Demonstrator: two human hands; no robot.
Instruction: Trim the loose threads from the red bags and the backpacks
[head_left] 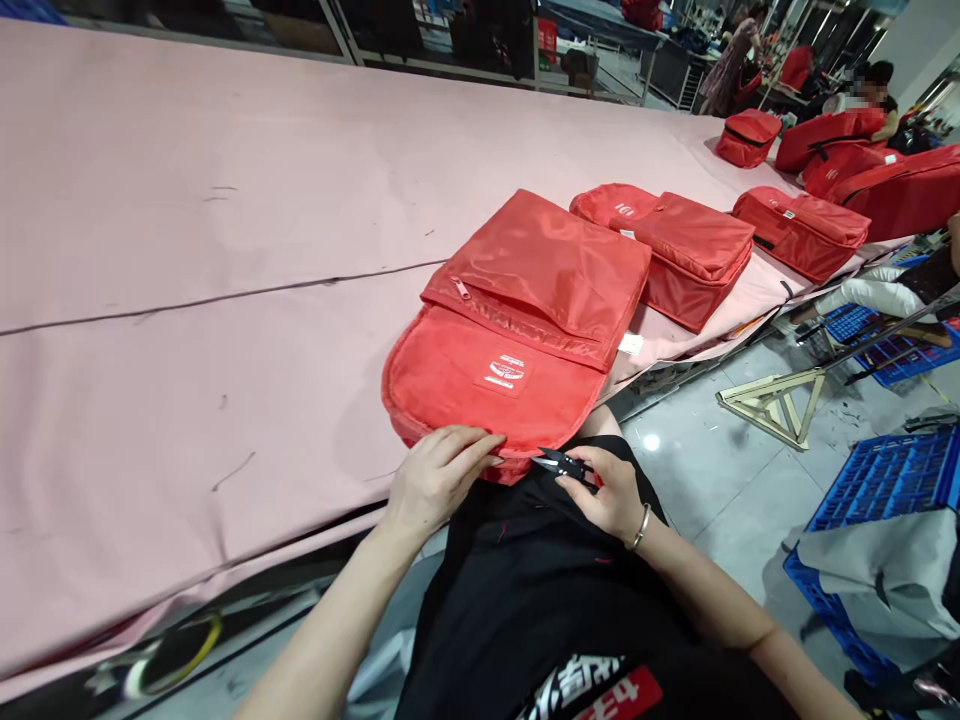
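Two hands, left hand (pixel 435 480) and right hand (pixel 611 495), one pair of black snips (pixel 564 465), at least six red bags (pixel 525 300), at least two blue crates (pixel 885 480) right, one wooden frame (pixel 772 400)

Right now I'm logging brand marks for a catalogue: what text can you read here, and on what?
"101", it seems: white print on the second red bag.
Patch on the near red bag: print too small to read.
Black shirt: large characters, cut off and unreadable.

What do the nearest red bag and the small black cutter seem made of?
Red bag: probably nylon-like fabric; the upper flap has sheen and creases, the lower panel looks matte and fuzzy. Cutter in the right hand: black, possibly painted metal; too small to tell.
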